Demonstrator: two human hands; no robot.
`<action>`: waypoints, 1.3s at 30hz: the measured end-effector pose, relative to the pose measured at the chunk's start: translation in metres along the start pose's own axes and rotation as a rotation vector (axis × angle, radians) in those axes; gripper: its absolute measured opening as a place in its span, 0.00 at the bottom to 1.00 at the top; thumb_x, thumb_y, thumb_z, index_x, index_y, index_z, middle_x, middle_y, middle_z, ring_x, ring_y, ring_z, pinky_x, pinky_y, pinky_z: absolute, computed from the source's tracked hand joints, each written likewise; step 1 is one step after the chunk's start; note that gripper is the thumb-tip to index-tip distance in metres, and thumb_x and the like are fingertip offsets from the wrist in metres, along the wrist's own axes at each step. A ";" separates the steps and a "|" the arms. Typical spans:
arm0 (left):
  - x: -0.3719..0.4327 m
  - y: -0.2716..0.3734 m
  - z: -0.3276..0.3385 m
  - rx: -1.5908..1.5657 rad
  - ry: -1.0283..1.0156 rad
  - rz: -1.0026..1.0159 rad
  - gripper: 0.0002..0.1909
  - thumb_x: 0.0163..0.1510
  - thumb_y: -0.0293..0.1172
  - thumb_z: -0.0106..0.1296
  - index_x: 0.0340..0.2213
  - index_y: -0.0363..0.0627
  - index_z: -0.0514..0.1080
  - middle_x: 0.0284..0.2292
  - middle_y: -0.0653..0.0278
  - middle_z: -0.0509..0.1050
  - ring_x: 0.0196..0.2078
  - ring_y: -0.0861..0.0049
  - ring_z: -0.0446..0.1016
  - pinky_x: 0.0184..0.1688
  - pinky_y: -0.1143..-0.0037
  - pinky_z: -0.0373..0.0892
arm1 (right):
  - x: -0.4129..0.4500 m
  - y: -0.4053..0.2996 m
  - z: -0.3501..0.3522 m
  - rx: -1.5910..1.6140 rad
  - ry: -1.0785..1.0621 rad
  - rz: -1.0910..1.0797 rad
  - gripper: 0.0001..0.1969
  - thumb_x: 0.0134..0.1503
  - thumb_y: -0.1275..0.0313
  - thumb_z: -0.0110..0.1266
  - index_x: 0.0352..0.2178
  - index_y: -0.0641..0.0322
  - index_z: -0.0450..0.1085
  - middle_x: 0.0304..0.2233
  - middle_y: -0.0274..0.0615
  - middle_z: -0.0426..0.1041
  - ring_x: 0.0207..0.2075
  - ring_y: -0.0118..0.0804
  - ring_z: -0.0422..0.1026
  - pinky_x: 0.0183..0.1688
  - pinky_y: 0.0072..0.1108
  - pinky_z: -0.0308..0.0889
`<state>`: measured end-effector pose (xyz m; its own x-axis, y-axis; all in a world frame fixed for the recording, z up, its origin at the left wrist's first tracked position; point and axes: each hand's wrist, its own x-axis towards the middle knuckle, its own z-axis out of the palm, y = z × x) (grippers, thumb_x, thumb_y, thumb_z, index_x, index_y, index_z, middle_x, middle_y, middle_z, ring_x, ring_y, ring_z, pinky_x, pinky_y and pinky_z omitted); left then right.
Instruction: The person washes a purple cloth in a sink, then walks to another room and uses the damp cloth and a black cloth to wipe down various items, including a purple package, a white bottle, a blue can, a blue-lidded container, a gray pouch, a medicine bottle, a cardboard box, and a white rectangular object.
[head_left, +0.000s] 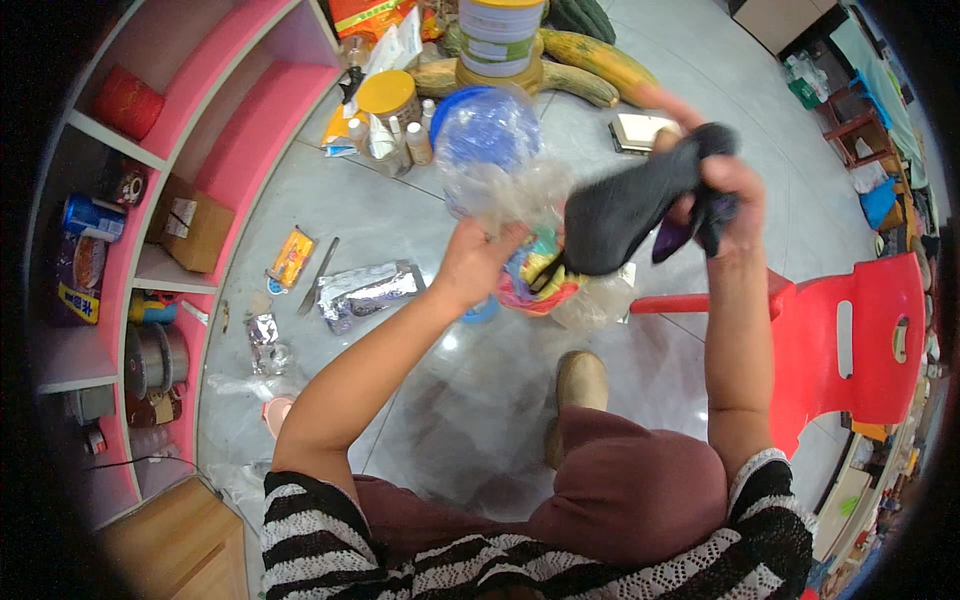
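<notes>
My right hand (739, 191) grips a black soft item (630, 206), possibly a cloth pouch, with a purple patch on its underside. It is blurred, and its exact kind is unclear. My left hand (480, 259) pinches a crumpled clear plastic bag (532, 191) to the left of the black item. Just below the bag is a multicoloured bundle (536, 289), partly covered by the black item. Behind the bag, a blue plastic-wrapped round thing (487, 135) rests on the floor. A white-topped box (637, 133) lies beyond my right hand.
A pink-and-white shelf unit (247, 127) curves along the left. At right stands a red plastic chair (847, 337). Tins (499, 37), small bottles (418, 142) and long squashes (592, 56) crowd the far floor. A fork (319, 277), yellow packet (291, 256) and silver packet (367, 292) lie left.
</notes>
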<state>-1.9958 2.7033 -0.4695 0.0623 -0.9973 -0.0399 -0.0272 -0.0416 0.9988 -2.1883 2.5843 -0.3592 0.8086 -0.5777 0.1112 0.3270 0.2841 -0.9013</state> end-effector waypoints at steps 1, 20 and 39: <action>0.002 0.003 -0.004 0.014 0.015 0.004 0.11 0.50 0.29 0.42 0.33 0.35 0.67 0.29 0.66 0.70 0.31 0.83 0.66 0.34 0.81 0.63 | 0.004 -0.008 0.003 0.081 0.026 -0.072 0.36 0.34 0.69 0.47 0.47 0.74 0.50 0.30 0.49 0.68 0.25 0.30 0.69 0.27 0.14 0.66; -0.032 0.095 -0.122 -0.296 0.753 0.462 0.07 0.48 0.27 0.42 0.27 0.35 0.66 0.25 0.64 0.69 0.28 0.82 0.64 0.33 0.78 0.61 | 0.129 0.117 0.156 0.424 -0.041 0.250 0.26 0.51 0.51 0.36 0.43 0.60 0.59 0.40 0.38 0.66 0.39 0.33 0.67 0.44 0.25 0.60; -0.103 0.054 -0.268 0.125 1.315 0.436 0.11 0.39 0.25 0.44 0.28 0.36 0.68 0.23 0.47 0.69 0.27 0.59 0.70 0.29 0.71 0.64 | 0.196 0.194 0.250 -0.357 0.123 0.357 0.18 0.51 0.58 0.43 0.37 0.62 0.61 0.31 0.35 0.67 0.31 0.29 0.67 0.33 0.20 0.63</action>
<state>-1.7358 2.8199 -0.4037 0.9061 -0.1455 0.3973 -0.3706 0.1798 0.9112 -1.8437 2.7172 -0.4080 0.7688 -0.5841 -0.2602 -0.1633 0.2141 -0.9631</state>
